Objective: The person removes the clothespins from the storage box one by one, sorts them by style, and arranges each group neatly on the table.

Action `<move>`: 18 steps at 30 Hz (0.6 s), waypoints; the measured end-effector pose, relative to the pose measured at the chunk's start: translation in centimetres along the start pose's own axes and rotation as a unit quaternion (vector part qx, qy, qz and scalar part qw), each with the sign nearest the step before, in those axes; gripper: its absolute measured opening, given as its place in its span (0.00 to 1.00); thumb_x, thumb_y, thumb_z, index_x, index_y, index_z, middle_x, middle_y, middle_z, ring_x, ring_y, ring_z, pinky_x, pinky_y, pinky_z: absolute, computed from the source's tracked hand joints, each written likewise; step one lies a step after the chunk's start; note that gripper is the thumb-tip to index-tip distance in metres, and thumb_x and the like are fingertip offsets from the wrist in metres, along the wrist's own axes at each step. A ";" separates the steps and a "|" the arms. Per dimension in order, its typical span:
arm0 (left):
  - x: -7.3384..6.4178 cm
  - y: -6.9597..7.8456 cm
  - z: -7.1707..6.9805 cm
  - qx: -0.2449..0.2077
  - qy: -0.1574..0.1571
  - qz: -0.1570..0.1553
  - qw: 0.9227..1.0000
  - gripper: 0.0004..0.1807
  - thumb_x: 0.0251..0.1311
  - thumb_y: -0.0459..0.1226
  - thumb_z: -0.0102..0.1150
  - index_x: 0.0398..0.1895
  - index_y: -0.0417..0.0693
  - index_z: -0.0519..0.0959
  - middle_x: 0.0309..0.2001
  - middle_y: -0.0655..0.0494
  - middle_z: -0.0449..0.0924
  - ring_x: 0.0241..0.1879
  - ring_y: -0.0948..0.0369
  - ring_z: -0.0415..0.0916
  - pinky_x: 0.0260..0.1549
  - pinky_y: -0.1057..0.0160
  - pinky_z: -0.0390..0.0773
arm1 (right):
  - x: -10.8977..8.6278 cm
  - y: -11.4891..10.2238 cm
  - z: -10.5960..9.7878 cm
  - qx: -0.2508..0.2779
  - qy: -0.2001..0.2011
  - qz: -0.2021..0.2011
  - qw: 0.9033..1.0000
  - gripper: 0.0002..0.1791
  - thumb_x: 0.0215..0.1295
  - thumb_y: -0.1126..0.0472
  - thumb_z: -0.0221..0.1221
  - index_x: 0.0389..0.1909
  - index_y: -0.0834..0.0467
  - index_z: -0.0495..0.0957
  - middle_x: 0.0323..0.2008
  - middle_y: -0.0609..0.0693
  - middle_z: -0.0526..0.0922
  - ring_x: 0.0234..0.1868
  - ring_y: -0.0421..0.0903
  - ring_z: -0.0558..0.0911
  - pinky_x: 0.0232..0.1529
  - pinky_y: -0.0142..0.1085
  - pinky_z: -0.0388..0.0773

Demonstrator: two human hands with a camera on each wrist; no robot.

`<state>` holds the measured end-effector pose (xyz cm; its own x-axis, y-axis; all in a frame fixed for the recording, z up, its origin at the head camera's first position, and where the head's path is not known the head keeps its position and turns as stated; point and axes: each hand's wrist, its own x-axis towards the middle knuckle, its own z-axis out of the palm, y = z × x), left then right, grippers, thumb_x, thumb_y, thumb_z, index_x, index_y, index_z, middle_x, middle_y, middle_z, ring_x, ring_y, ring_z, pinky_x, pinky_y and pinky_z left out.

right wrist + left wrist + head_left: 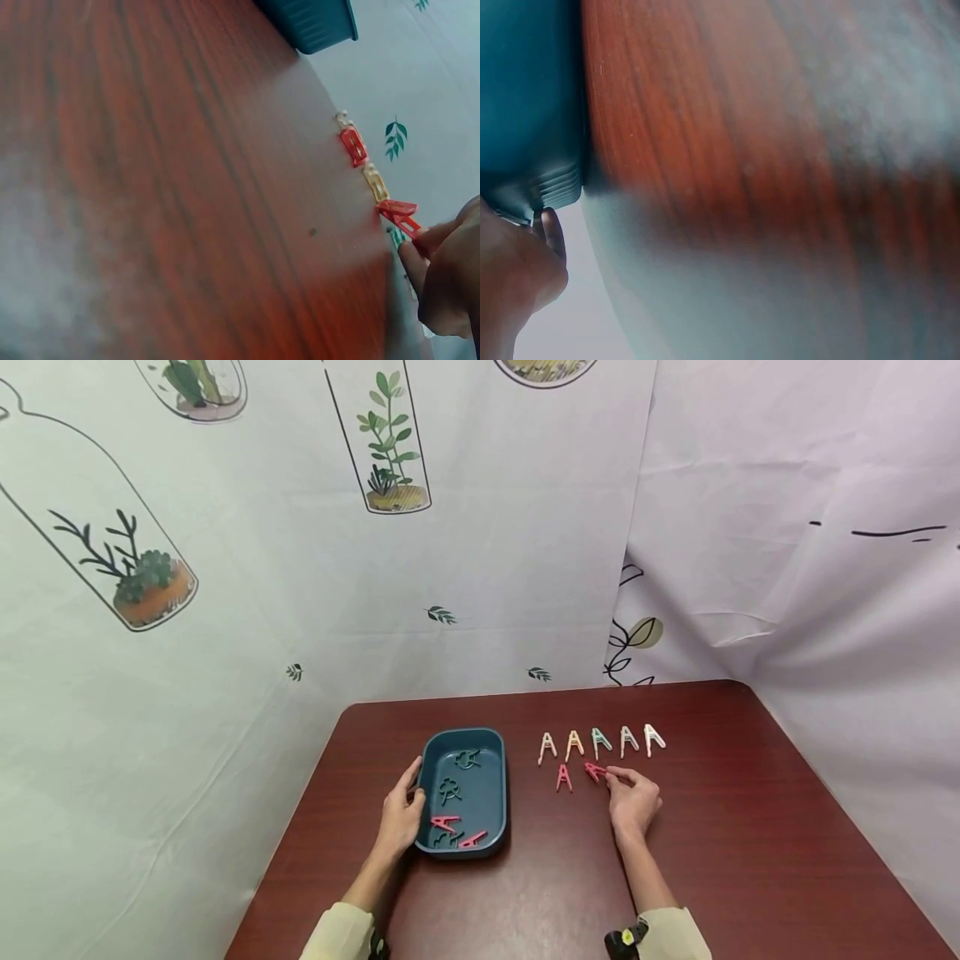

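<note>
My left hand [400, 814] grips the left rim of a dark teal plastic basket [501, 793], thumb on the near side of the wall. Inside the basket lie two red clothespins, one [445, 822] above the other [473, 839], among dark green looped shapes [450, 790] whose kind I cannot tell. To the right, my right hand [634, 802] pinches a red clothespin [595, 771] between thumb and fingers, tilted at the table. In the right wrist view this clothespin [401, 217] also shows at the fingertips. Another red clothespin [564, 778] lies just left of it.
Behind the red clothespins runs a row of several others: a pale pink one [547, 747], a yellow one [574, 744], a green one [601, 742] and whitish ones [653, 739]. The dark red wooden table [555, 877] meets a printed cloth backdrop [480, 568] at its back edge.
</note>
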<state>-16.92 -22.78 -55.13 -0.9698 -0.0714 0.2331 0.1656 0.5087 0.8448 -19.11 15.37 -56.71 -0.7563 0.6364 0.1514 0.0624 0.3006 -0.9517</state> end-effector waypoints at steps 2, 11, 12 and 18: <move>0.0 0.0 0.0 -0.001 0.000 -0.002 1.000 0.35 0.74 0.23 0.50 0.83 0.47 0.64 0.76 0.42 0.70 0.66 0.44 0.76 0.64 0.41 0.73 | -0.1 0.1 -0.2 -0.002 -0.006 -0.006 1.000 0.03 0.61 0.71 0.72 0.35 0.64 0.92 0.33 0.61 0.91 0.30 0.43 0.86 0.46 0.36 0.71; 0.0 0.1 -0.1 0.002 0.001 -0.006 1.000 0.35 0.74 0.24 0.50 0.83 0.46 0.64 0.75 0.42 0.70 0.66 0.43 0.76 0.64 0.40 0.73 | -0.6 0.3 -0.5 -0.030 -0.021 -0.052 0.998 0.04 0.58 0.74 0.71 0.32 0.65 0.91 0.30 0.60 0.90 0.25 0.46 0.86 0.45 0.40 0.70; 0.0 0.1 -0.1 0.000 0.000 -0.006 1.000 0.34 0.74 0.24 0.50 0.83 0.46 0.64 0.75 0.42 0.70 0.66 0.43 0.76 0.64 0.40 0.73 | -0.6 0.3 -0.4 -0.037 -0.020 -0.053 0.998 0.04 0.58 0.74 0.71 0.31 0.64 0.91 0.29 0.60 0.90 0.25 0.45 0.86 0.42 0.39 0.71; -0.1 0.0 -0.2 -0.001 -0.003 0.006 1.000 0.35 0.74 0.24 0.50 0.83 0.47 0.64 0.75 0.41 0.71 0.66 0.43 0.76 0.63 0.40 0.73 | -0.8 0.7 0.0 -0.062 -0.012 -0.067 0.996 0.06 0.56 0.75 0.68 0.30 0.63 0.89 0.28 0.57 0.90 0.28 0.53 0.85 0.37 0.45 0.74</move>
<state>-16.84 -22.92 -55.08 -0.9690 -0.0603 0.2395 0.1768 0.5078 0.8431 -18.47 15.04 -57.46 -0.7787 0.5679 0.2666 0.0387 0.4675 -0.8831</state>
